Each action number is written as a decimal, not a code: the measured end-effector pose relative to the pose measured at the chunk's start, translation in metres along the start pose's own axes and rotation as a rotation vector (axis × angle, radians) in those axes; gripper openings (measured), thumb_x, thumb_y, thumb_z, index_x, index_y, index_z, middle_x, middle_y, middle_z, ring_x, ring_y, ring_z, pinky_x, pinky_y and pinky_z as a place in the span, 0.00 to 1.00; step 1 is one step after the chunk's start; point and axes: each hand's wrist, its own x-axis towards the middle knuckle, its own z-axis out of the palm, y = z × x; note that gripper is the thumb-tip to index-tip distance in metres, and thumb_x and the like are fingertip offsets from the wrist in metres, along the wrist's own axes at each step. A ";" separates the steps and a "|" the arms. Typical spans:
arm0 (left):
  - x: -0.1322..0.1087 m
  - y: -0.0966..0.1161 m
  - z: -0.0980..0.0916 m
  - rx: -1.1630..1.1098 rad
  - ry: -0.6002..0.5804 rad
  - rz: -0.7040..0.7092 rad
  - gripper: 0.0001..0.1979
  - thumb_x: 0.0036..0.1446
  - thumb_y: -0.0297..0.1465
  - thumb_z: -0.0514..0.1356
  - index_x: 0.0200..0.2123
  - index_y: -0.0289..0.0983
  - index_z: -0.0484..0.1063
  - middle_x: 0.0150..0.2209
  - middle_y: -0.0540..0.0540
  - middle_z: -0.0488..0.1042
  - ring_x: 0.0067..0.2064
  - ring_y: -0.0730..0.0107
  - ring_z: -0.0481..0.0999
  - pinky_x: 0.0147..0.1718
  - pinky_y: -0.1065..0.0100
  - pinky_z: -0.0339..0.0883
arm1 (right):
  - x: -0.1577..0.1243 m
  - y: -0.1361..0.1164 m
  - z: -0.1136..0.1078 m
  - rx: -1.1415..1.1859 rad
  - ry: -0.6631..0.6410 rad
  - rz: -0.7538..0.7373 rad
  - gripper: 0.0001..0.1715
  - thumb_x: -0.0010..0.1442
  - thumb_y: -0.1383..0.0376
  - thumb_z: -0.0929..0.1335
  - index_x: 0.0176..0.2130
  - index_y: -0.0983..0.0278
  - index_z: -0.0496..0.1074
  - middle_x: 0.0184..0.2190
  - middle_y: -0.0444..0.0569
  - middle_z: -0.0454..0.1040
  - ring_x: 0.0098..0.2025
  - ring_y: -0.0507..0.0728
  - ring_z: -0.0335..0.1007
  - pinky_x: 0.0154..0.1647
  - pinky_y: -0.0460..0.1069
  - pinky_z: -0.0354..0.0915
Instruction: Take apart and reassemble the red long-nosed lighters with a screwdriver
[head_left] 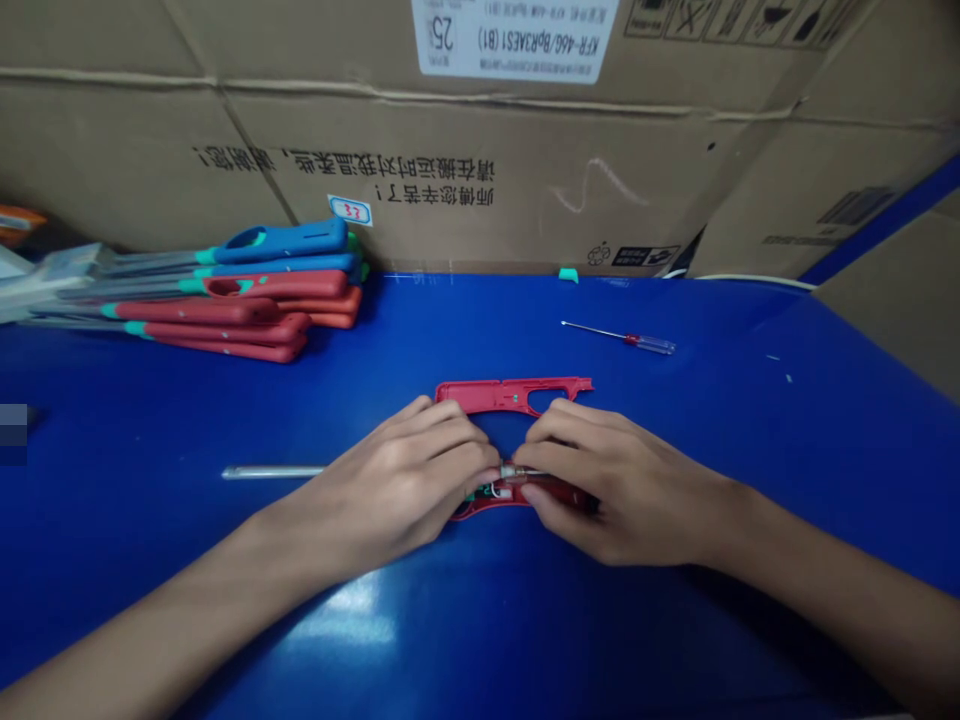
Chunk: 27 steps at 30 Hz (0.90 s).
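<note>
An opened red gas lighter lies on the blue table between my hands, its half shell showing green and white inner parts and a small pale fitting. From under my left hand its long metal tube runs to the left. The left fingers are closed on the lighter's tube side, fingertips at the fitting. My right hand grips the other end of the shell, thumb in front and fingers behind; its palm hides much of that end. Just behind both hands rests the loose red half shell, with a trigger opening.
Several blue and red lighters are piled at the back left. A small screwdriver with a clear and red handle lies at the back right. A green piece sits by the cardboard box that walls off the back.
</note>
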 end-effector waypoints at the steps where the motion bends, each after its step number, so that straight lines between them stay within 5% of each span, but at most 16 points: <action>1: 0.000 0.000 0.000 -0.009 0.003 -0.005 0.08 0.65 0.27 0.55 0.41 0.34 0.74 0.37 0.44 0.76 0.40 0.65 0.73 0.42 0.63 0.66 | 0.000 0.000 0.000 -0.002 0.000 -0.002 0.11 0.63 0.68 0.62 0.37 0.66 0.73 0.33 0.50 0.71 0.36 0.54 0.65 0.40 0.51 0.64; 27: 0.001 0.006 -0.003 -0.106 -0.025 -0.065 0.08 0.62 0.30 0.58 0.41 0.34 0.74 0.39 0.43 0.75 0.41 0.62 0.73 0.46 0.58 0.68 | -0.001 0.000 0.000 0.017 -0.003 0.003 0.11 0.62 0.69 0.63 0.36 0.68 0.76 0.32 0.50 0.71 0.36 0.54 0.65 0.40 0.50 0.63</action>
